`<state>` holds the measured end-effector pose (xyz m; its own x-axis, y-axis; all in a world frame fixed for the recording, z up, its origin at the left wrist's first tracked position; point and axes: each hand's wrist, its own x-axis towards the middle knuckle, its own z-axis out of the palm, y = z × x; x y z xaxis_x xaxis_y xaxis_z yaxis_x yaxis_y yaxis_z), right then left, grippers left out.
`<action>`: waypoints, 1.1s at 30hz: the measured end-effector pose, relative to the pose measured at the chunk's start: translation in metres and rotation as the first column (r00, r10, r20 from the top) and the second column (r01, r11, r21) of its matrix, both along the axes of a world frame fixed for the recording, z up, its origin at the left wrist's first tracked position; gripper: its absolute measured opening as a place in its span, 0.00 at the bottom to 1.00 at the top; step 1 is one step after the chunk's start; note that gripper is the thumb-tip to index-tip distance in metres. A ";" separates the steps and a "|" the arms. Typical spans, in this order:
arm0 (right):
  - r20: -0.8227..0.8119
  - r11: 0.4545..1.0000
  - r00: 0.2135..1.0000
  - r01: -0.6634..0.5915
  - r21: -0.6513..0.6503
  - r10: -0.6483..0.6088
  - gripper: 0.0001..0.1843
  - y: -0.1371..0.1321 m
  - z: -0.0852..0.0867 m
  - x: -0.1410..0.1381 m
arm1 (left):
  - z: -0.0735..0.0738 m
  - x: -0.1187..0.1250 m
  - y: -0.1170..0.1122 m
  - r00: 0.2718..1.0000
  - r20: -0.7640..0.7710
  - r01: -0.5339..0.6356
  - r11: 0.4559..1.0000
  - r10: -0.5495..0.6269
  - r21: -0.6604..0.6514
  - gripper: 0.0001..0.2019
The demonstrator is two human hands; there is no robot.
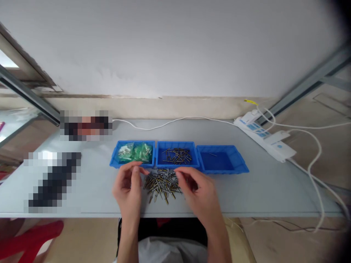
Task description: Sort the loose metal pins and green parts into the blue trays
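A loose pile of small metal pins (161, 184) lies on the grey table near its front edge. My left hand (128, 188) hovers at the pile's left side, thumb and fingers curled together in a pinch. My right hand (196, 188) rests at the pile's right side, fingers bent down over the pins. Behind the pile stand three blue trays in a row: the left tray (113, 160) holds green packets, the middle tray (159, 160) holds more pins, and the right tray (236, 162) holds one pin.
A white power strip (263, 137) with white cables lies at the back right. A white cable (175, 122) runs along the table's back. Two blurred-out objects sit at the left. A red thing shows below the front edge at the left.
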<state>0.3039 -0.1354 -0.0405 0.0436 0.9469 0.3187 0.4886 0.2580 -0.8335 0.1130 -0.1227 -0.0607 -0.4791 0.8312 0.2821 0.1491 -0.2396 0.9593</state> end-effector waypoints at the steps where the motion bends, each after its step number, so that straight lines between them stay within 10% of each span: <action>1: 0.053 0.997 0.996 -0.062 -0.049 0.065 0.07 -0.001 0.000 -0.001 | -0.001 0.000 0.000 1.000 0.006 0.005 1.000 -0.005 -0.003 0.07; 13: 0.289 0.925 0.916 -0.176 -0.336 0.279 0.14 -0.001 -0.003 -0.012 | 0.003 0.002 -0.001 0.999 -0.017 0.040 0.999 -0.040 -0.016 0.09; 33: 0.373 0.977 0.919 -0.054 -0.206 0.129 0.07 0.007 -0.020 -0.021 | -0.001 0.000 -0.001 0.998 -0.030 0.055 0.997 -0.056 -0.054 0.10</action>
